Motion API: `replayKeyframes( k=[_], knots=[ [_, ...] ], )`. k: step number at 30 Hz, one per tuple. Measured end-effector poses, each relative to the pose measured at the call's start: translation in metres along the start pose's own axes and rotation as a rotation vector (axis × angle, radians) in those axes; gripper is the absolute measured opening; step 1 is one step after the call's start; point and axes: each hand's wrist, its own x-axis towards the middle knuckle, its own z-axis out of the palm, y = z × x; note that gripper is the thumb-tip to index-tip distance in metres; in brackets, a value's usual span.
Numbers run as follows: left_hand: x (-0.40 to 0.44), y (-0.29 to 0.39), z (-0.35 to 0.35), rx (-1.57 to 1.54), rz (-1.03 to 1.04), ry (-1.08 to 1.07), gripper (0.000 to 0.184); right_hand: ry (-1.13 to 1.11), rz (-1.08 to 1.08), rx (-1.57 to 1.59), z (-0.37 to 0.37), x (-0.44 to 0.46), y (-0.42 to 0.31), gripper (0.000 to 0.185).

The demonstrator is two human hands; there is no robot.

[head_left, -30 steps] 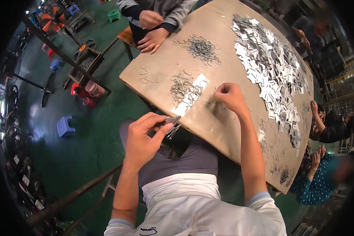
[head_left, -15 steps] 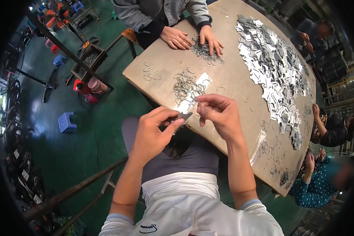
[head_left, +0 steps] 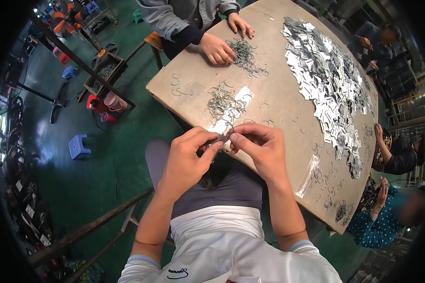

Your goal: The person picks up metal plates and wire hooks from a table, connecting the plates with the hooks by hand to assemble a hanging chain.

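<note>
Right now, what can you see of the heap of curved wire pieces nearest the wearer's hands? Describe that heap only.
The heap is a loose tangle of thin, curved, hook-like pieces, grey with greenish glints and metallic in look. It rests on the brown tabletop, near the wearer's edge, overlapping a bright whitish strip. Its outline is ragged, with pieces straying at the fringe. The left hand and right hand are just below it in view; whether anything they hold touches it is unclear.

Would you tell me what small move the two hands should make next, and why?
I would probably have the right hand gently guide the curved wire into the small dark piece: it pinches the wire right at that piece, which the left hand grips. The fingers hide whether they already engage.
</note>
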Motion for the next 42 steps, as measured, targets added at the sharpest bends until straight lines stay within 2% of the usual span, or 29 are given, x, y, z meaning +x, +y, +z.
replayKeyframes(
  k=[8, 17, 23, 28, 29, 34, 36, 38, 40, 42],
  knots=[
    [-0.003, 0.0, 0.01, 0.045, 0.088, 0.015, 0.015, 0.055, 0.036, -0.002, 0.004, -0.007, -0.001, 0.016],
    [-0.009, 0.002, 0.022, 0.377, 0.258, 0.065, 0.017, 0.121, -0.047, 0.077, 0.01, -0.016, 0.009, 0.015],
    [-0.012, 0.003, 0.031, 0.412, 0.27, 0.034, 0.017, 0.13, -0.059, 0.049, 0.005, -0.019, 0.01, 0.013],
    [-0.012, 0.006, 0.025, 0.16, 0.105, -0.058, 0.02, 0.187, -0.207, -0.149, 0.006, -0.03, 0.028, 0.014],
    [-0.01, 0.009, 0.021, 0.106, 0.057, -0.095, 0.022, 0.203, -0.322, -0.15, 0.008, -0.032, 0.028, 0.016],
    [0.017, -0.005, -0.022, -0.222, 0.019, -0.413, 0.035, 0.178, -0.405, -0.112, 0.005, -0.046, 0.032, 0.019],
    [0.035, -0.016, -0.027, -0.436, -0.029, -0.349, 0.035, 0.187, -0.495, -0.114, 0.004, -0.044, 0.034, 0.019],
    [0.064, -0.009, -0.01, -0.372, -0.079, -0.237, 0.029, 0.175, -0.487, -0.1, 0.003, -0.048, 0.037, 0.019],
    [0.103, -0.017, 0.024, -0.149, -0.081, -0.237, 0.023, 0.164, -0.489, -0.094, 0.003, -0.052, 0.039, 0.019],
    [0.143, -0.005, 0.064, 0.081, -0.024, -0.342, 0.029, 0.148, -0.464, -0.105, 0.002, -0.058, 0.044, 0.018]
  ],
)
